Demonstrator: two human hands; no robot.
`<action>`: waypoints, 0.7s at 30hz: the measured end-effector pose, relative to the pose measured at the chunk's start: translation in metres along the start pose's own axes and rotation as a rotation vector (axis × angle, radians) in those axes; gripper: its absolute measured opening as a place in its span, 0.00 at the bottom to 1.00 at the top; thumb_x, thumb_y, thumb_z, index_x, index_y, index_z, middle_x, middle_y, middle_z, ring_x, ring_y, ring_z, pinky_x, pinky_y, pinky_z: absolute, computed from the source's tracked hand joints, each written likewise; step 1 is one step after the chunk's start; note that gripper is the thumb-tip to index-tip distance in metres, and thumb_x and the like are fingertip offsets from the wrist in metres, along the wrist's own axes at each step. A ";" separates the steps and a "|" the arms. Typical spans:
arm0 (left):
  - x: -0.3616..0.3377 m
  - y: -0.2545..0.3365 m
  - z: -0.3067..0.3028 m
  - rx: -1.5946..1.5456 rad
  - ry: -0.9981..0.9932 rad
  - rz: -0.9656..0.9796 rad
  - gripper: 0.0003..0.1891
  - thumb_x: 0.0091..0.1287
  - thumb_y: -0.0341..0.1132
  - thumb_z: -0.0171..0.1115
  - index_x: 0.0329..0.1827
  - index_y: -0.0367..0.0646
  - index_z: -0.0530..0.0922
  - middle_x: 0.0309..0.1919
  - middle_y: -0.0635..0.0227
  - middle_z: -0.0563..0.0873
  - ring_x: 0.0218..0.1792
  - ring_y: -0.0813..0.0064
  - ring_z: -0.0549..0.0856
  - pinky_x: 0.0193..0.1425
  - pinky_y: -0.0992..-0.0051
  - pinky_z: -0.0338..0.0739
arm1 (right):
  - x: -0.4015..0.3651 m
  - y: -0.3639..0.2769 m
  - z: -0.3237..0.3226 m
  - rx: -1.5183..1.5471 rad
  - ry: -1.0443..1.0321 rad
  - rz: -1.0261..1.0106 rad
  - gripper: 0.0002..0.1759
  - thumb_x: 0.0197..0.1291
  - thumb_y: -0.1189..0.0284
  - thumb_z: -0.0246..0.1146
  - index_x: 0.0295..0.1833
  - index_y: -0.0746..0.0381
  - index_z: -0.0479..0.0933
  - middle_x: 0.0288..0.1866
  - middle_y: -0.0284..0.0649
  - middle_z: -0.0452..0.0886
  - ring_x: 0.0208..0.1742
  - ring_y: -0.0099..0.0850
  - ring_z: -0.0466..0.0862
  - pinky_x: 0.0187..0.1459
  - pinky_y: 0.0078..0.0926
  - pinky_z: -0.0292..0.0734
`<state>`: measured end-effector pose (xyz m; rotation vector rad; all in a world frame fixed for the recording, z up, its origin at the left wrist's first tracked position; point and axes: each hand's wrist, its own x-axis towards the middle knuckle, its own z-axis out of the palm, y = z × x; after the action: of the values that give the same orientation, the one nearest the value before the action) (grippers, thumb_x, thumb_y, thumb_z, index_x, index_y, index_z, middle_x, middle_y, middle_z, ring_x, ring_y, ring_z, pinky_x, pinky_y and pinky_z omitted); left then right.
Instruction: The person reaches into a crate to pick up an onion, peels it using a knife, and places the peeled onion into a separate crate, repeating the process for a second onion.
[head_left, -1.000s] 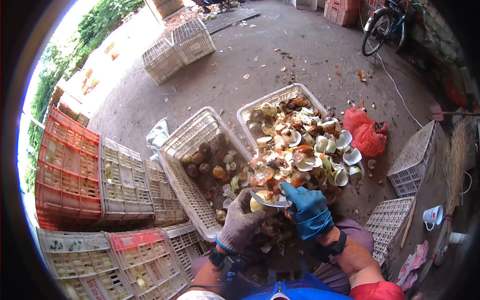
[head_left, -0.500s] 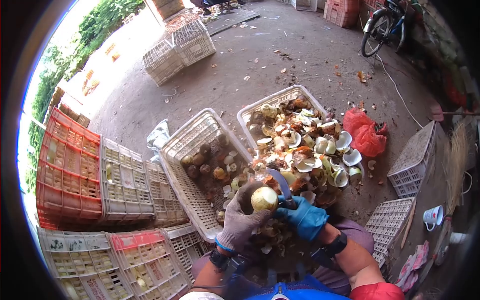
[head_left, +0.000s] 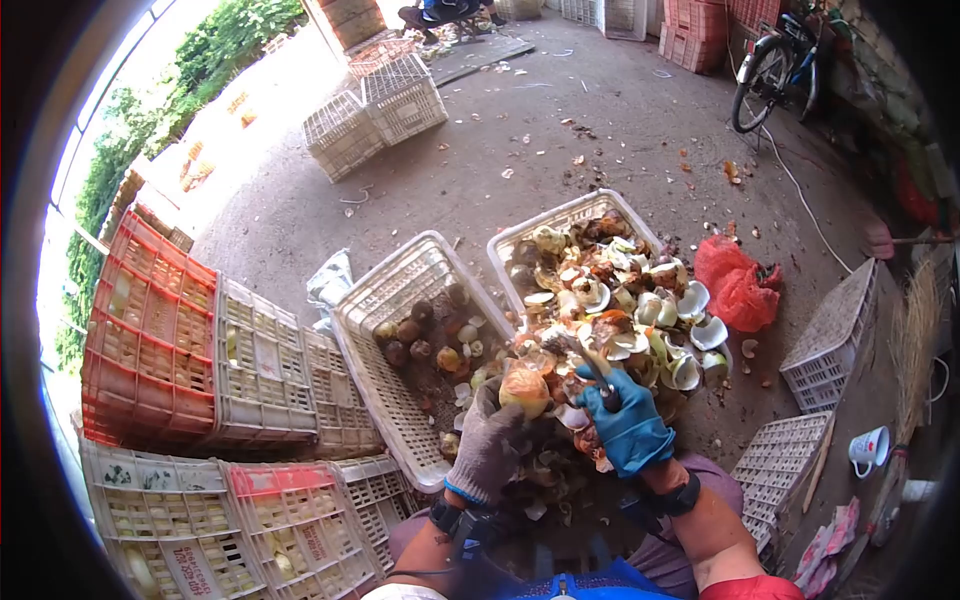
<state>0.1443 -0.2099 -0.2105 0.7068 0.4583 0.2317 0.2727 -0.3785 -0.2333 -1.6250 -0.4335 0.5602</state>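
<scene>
My left hand (head_left: 490, 445), in a pale work glove, holds an onion (head_left: 525, 391) with orange-brown skin on its near side. Beside it on the right, my right hand (head_left: 628, 425), in a blue glove, is closed round the handle of a knife (head_left: 598, 372), its blade pointing up and away. Knife and onion are apart. Beyond my hands a crate (head_left: 497, 243) is heaped with onion peels and cut pieces. To its left, another crate (head_left: 372, 402) holds several dark round onions and some paler ones.
Stacked crates (head_left: 150, 330) stand at the left, and more crates (head_left: 405, 100) farther off. A red net bag (head_left: 738, 285) lies right of the peels. At the right are an empty crate (head_left: 785, 460), a mug (head_left: 868, 450) and a bicycle (head_left: 768, 80). A person (head_left: 447, 12) sits far back.
The onion in my left hand now shows brown skin where a pale cut face showed. My right hand and knife have moved slightly right, away from it. The whole view has shifted a little.
</scene>
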 end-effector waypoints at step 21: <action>-0.005 0.002 0.003 -0.058 0.081 0.063 0.30 0.81 0.52 0.60 0.76 0.41 0.73 0.63 0.57 0.88 0.61 0.55 0.89 0.66 0.57 0.89 | -0.012 -0.018 0.001 -0.626 -0.044 -0.403 0.25 0.59 0.79 0.65 0.64 0.59 0.80 0.41 0.54 0.88 0.43 0.55 0.89 0.44 0.51 0.85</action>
<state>0.1413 -0.2125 -0.2055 0.6574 0.5051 0.3327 0.2629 -0.3823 -0.2147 -2.0394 -1.0165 0.1535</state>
